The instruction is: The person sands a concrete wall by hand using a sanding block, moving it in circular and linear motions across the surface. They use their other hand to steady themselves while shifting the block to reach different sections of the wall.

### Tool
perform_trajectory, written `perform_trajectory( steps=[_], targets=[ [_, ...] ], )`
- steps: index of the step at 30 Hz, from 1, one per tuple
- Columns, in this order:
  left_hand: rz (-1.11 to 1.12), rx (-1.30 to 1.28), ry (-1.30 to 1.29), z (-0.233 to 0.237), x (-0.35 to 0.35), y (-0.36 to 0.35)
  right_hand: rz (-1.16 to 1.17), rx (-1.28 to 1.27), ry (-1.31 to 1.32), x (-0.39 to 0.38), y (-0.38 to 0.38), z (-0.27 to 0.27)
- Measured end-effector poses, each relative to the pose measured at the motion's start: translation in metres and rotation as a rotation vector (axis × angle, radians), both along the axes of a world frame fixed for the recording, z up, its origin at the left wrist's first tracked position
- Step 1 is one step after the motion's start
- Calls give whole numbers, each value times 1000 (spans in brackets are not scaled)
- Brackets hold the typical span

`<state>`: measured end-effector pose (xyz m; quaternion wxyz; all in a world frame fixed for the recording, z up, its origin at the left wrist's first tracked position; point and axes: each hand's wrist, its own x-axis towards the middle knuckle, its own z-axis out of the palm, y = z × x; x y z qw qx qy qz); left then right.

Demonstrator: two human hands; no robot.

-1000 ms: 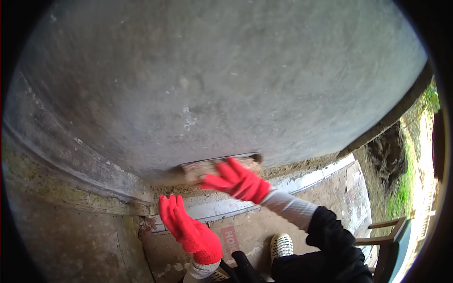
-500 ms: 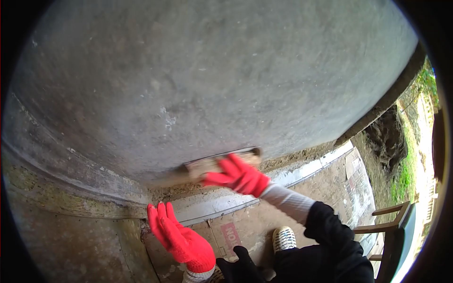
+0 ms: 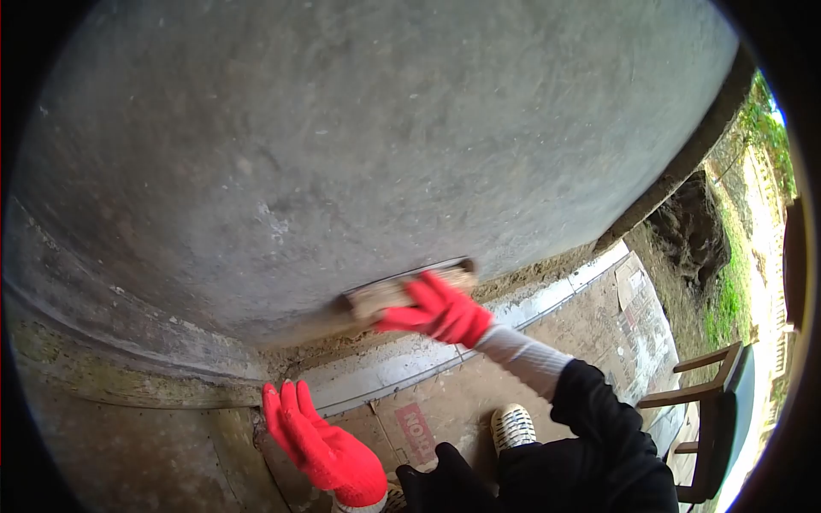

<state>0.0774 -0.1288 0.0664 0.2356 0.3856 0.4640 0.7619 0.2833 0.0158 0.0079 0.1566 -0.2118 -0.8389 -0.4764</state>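
My right hand (image 3: 438,309), in a red glove, grips a plastering float (image 3: 373,299) with a pale wooden-looking body and a thin dark edge. Its flat side lies against the lower part of a grey plastered wall (image 3: 359,137). The hand and float are slightly blurred, and the fingers cover part of the tool. Low on the left, my left hand (image 3: 323,446), also red-gloved, is raised with its fingers stretched out and holds nothing. Nearest to it is the corner where the wall meets the ledge.
Along the wall's foot runs a pale tiled strip (image 3: 368,376) with crumbly mortar above it. Flattened cardboard (image 3: 462,389) covers the floor by my shoes (image 3: 514,427). On the right stand a wooden chair (image 3: 693,398) and, beyond the wall's edge, a dark rock-like mass (image 3: 691,231).
The float has slid a little to the right and slightly up along the wall in my right hand. My left hand stays almost where it was. The whole view has shifted slightly.
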Motion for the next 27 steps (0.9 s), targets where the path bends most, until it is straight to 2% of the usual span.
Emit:
perform_trajectory(
  steps=[1,2,3,4,5,7,9,11,13,14,15,16,17,18,19,21,23,25,27],
  targets=[
    [9,25,-4,-3,-3,-1,34,-285,305,27,4,-5],
    [12,32,-13,-5,-7,-1,-6,-349,375,68,3,0],
    [24,14,-39,-5,-10,-2,21,-56,353,101,7,-5],
    [37,-9,-65,-4,-11,-3,63,-192,447,116,9,4],
    [40,-13,-69,0,-8,-4,58,-214,425,120,9,3],
    [58,-109,64,10,1,-5,63,-40,427,79,9,-11],
    [30,-93,0,11,8,1,53,-118,493,11,9,-39],
    [-2,-97,-62,10,16,2,5,-7,87,-42,7,-30],
    [-8,-105,18,12,18,1,74,-106,-12,-33,6,-3],
    [-16,-99,24,10,14,2,63,68,9,-8,8,-10],
    [-14,-92,0,7,8,0,60,-24,-47,26,7,0],
    [-11,-85,-26,5,5,-1,95,-269,349,55,8,-9],
    [-11,-78,-33,6,4,0,-37,-462,285,99,5,-4],
    [-16,-49,-91,10,4,-1,54,-232,426,131,8,-9],
    [-21,-26,-147,13,4,-3,85,-276,440,141,11,4],
    [-29,-56,-150,12,7,-4,4,-149,280,130,5,0],
    [-55,-81,-140,16,14,-2,27,-457,411,71,8,-25],
    [-64,-136,-116,22,24,-1,129,-110,250,-8,8,-24],
    [-92,-107,-112,15,25,0,135,-55,156,-38,9,-15]
  ],
)
